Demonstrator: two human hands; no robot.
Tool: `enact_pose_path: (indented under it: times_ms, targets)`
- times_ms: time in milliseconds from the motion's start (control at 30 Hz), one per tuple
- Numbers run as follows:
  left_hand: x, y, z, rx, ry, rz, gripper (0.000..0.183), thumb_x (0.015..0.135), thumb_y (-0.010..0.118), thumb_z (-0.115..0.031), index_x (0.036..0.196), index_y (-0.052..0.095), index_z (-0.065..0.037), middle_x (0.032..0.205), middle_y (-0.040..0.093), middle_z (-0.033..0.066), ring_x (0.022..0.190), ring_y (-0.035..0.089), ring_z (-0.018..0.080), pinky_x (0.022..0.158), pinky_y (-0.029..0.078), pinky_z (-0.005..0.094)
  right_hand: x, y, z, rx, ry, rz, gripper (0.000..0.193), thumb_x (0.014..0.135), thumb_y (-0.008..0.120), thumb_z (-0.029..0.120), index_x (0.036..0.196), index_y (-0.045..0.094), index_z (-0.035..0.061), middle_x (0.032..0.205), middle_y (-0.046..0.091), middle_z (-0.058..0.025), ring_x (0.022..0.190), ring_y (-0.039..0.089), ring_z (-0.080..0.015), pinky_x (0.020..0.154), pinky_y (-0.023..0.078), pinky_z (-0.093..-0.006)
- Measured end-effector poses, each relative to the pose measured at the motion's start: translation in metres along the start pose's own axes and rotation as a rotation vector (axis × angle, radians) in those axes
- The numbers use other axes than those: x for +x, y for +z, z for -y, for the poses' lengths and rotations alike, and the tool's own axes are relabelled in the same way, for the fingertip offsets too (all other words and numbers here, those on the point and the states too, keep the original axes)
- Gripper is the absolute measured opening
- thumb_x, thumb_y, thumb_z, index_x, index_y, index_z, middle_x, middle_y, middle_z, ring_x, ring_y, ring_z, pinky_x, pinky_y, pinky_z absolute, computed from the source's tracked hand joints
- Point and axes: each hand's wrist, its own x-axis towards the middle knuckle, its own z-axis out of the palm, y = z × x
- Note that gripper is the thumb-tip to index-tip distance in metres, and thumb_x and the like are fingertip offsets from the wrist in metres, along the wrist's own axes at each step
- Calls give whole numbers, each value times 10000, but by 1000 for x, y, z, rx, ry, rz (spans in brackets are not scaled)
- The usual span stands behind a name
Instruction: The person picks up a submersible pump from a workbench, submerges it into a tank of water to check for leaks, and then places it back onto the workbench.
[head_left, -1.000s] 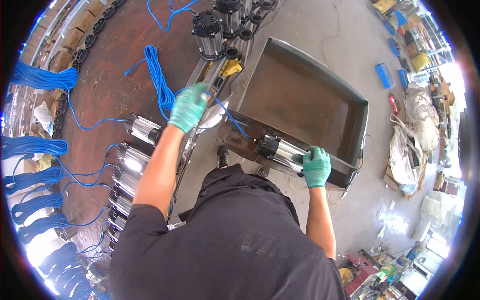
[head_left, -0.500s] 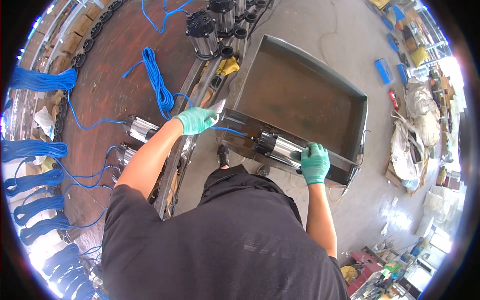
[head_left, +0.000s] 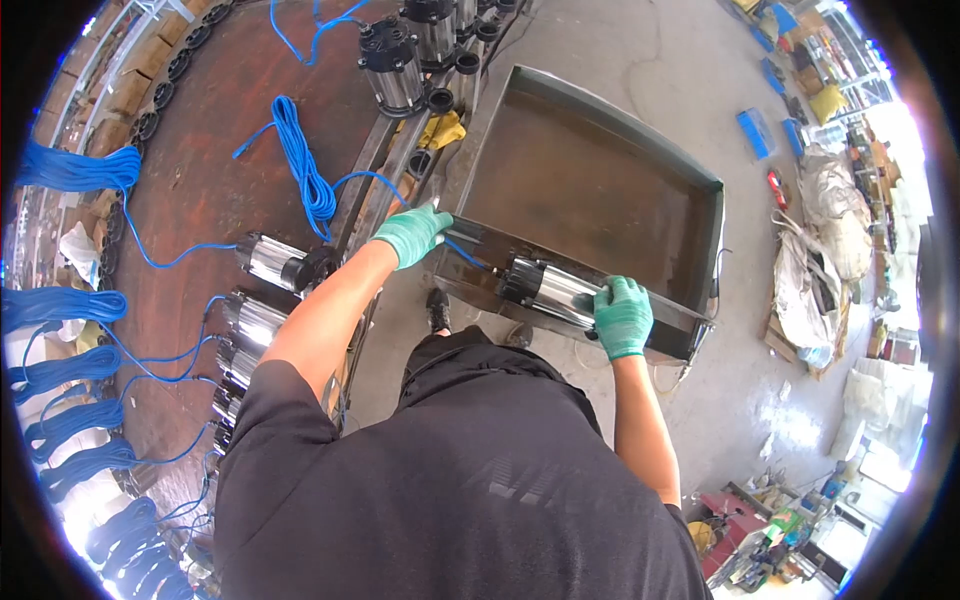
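Observation:
A steel-cased submersible pump (head_left: 555, 290) with black ends lies on its side along the near edge of a metal tray (head_left: 610, 92). My right hand (head_left: 623, 315), in a green glove, is wrapped over the pump's right end. From its left end a blue cable (head_left: 465, 252) runs past my left hand to a coiled bundle (head_left: 305, 170) on the table. Beside the tray's near left corner, my gloved left hand (head_left: 412, 235) is closed, with a small pale bit showing at its fingertips. What it holds is mostly hidden.
Several more pumps (head_left: 270, 262) lie along the reddish-brown table (head_left: 210, 130), their blue cables leading to bundles (head_left: 80, 165) at the left. Upright pumps (head_left: 392, 72) stand at the far end on metal rails. Pale sacks (head_left: 805, 275) sit on the floor at the right.
My left hand has moved right, closer to the tray's corner, and the pale piece in it shows less. The cable now arcs beyond that hand. My right hand stays on the pump.

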Motion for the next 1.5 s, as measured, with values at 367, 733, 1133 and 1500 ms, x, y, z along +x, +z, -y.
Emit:
enact_pose_path:
  times_ms: [367,733,1133,1500]
  targets:
    - [-26,12,-40,-510,-106,-275,283,1032,566,-277,1100,624,-9,849,633,145,737,676,278,695,547,390,-2,4,-1,9,3,-18,165,857,637,173,957,709,63,964,695,-129,952,626,-352,837,523,-460]
    - [-26,34,-61,-1107,-314,-219,259,1049,565,-265,1140,621,-30,834,601,32,570,596,109,555,503,277,-1,0,1,11,-5,-28,152,842,647,164,941,700,62,944,691,-134,939,631,-355,830,520,-462]
    - [-13,24,-63,-1743,-676,-39,320,999,637,-394,985,710,-82,714,600,-23,550,587,98,602,600,306,0,3,1,20,10,-54,133,833,657,167,912,695,67,929,690,-128,921,633,-350,812,525,-458]
    - [-16,18,-42,-510,-206,178,385,904,710,-188,1250,625,-40,1067,702,201,950,688,267,836,534,350,-1,3,0,9,-6,-51,135,828,657,169,912,692,70,925,688,-128,914,631,-350,816,523,-460]
